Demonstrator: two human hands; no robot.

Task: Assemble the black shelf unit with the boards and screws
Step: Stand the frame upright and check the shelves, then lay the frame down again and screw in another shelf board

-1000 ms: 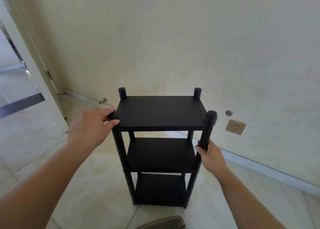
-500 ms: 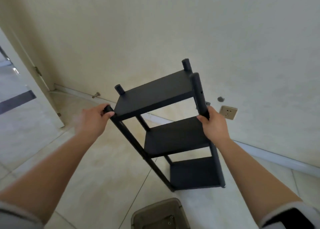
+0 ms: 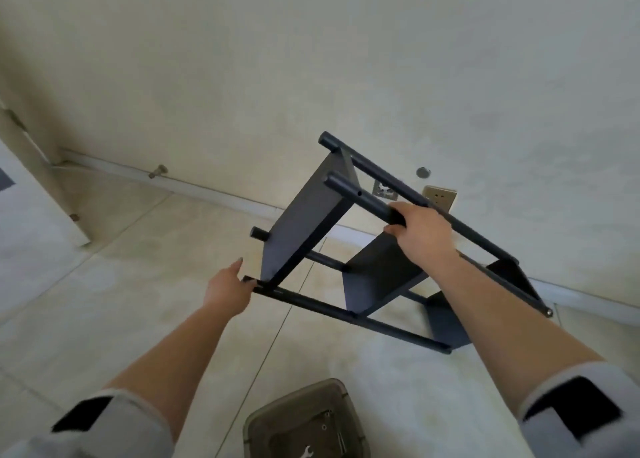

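A: Counting from my feed: one matte black three-tier shelf unit, tipped far over above the pale glossy tiled floor. I can't tell whether its far end touches the tiles. Three flat rectangular boards, four round tubular posts.

B: Hands?

A: Two. My right hand has its fingers wrapped round one upper post, between the top and middle boards. My left hand is at the tip of the lowest near post. Whether those fingers curl round it, I can't tell from here.

B: Anything else?

A: One translucent grey plastic bin at the bottom edge, one small silver wrench inside. One beige wall socket on the cream plaster wall behind the shelf.
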